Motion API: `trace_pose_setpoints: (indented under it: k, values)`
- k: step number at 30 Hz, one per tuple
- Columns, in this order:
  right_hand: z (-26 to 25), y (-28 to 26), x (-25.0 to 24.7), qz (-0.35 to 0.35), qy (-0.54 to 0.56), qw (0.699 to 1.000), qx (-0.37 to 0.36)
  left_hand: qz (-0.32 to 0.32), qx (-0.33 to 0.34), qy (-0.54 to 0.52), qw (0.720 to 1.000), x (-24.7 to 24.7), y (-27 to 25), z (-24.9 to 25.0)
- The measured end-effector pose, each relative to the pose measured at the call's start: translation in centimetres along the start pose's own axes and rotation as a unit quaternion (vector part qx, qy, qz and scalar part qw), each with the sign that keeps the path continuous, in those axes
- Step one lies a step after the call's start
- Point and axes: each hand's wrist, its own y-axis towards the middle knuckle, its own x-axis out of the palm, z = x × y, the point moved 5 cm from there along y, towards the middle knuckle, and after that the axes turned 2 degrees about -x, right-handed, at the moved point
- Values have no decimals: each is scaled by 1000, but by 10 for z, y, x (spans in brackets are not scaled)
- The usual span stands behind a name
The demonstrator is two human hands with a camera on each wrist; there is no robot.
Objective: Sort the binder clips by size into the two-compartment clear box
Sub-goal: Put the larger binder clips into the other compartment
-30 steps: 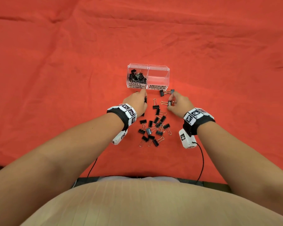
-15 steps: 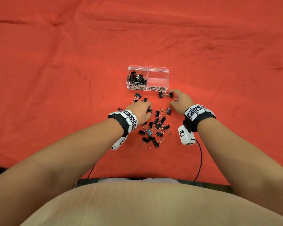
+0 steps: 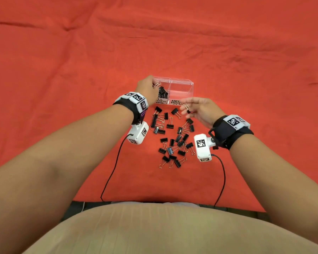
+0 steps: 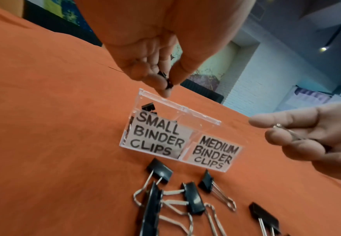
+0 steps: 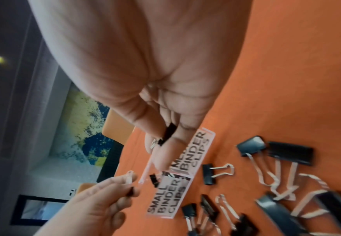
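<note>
The clear two-compartment box (image 3: 182, 83) stands on the red cloth, labelled SMALL BINDER CLIPS (image 4: 155, 135) on the left and MEDIUM BINDER CLIPS (image 4: 214, 153) on the right. Several small black clips (image 3: 162, 93) lie in the left compartment; the right one looks empty. My left hand (image 3: 147, 88) hovers over the small compartment and pinches a small binder clip (image 4: 166, 79). My right hand (image 3: 200, 109), just in front of the medium label, pinches another small binder clip (image 3: 187, 108) by its wire handles. A pile of loose binder clips (image 3: 174, 138) lies between my wrists.
Red cloth (image 3: 62, 70) covers the table all round. Two black cables (image 3: 114, 167) run from the wrist cameras back to the table's near edge. In the pile, larger clips (image 4: 153, 204) lie mixed with smaller ones (image 5: 208, 174).
Both hands have lifted off the pile. The left one moved forward with a clip to above the small compartment; the right one rose with a clip in its fingertips.
</note>
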Motion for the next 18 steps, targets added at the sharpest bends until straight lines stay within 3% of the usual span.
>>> trace_pose_setpoints:
  k: [4, 10, 13, 18]
  values:
    - [-16, 8, 6, 11, 23, 999, -25, 7, 6, 5, 1000, -1, 9, -4]
    - [-37, 35, 24, 80, -94, 990, -62, 11, 20, -50, 998, -11, -4, -11]
    - [-49, 51, 41, 111, -213, 967, -80, 24, 27, -67, 997, -12, -20, -24]
    - [-56, 57, 55, 131, -384, 905, -126, -12, 34, 5, 999, 4, -48, -57]
